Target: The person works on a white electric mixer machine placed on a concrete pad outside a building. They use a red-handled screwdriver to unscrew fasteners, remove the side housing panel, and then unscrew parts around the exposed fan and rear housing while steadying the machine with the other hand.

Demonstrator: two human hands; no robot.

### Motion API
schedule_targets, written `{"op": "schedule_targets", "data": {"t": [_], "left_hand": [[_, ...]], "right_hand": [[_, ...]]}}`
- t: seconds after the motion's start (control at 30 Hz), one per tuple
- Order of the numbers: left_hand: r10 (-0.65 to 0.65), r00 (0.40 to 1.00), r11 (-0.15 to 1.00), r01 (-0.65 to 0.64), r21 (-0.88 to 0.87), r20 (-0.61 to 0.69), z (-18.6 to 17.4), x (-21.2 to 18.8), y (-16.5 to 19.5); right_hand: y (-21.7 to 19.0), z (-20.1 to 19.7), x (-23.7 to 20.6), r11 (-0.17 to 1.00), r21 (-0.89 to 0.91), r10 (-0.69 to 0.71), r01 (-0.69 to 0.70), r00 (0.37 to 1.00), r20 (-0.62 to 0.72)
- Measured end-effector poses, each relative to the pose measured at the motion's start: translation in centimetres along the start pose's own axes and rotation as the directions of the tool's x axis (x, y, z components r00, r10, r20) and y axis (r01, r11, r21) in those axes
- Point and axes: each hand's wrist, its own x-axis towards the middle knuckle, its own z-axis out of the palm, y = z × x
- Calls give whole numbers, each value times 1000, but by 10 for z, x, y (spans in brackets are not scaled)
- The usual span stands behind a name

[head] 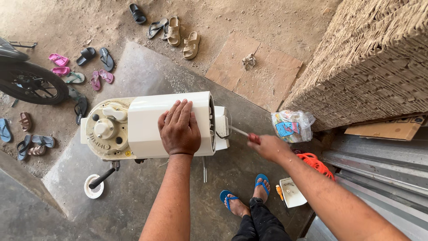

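Below: one left hand (179, 129) flat on machine (147, 126); one right hand (267, 146) gripping screwdriver (243, 132).

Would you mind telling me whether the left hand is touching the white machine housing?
Touching. The head view shows the left hand lying palm-down, fingers spread, flat on the white housing, with no gap visible beneath it.

Scattered sandals (100, 58) lie beside a motorcycle wheel (31, 85), with stacked cardboard (379, 58), a plastic bag (292, 126) and orange cord (316, 163) opposite
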Motion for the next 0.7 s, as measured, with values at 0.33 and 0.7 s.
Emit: {"op": "schedule_targets", "data": {"t": [0.33, 0.7], "left_hand": [[-7, 1000, 1000, 7, 2, -2, 0, 0, 0], [-8, 1000, 1000, 8, -22, -10, -2, 2, 0]], "right_hand": [[6, 31, -14, 991, 61, 116, -116, 993, -3], [-30, -30, -41, 923, 377, -103, 79, 994, 44]]}}
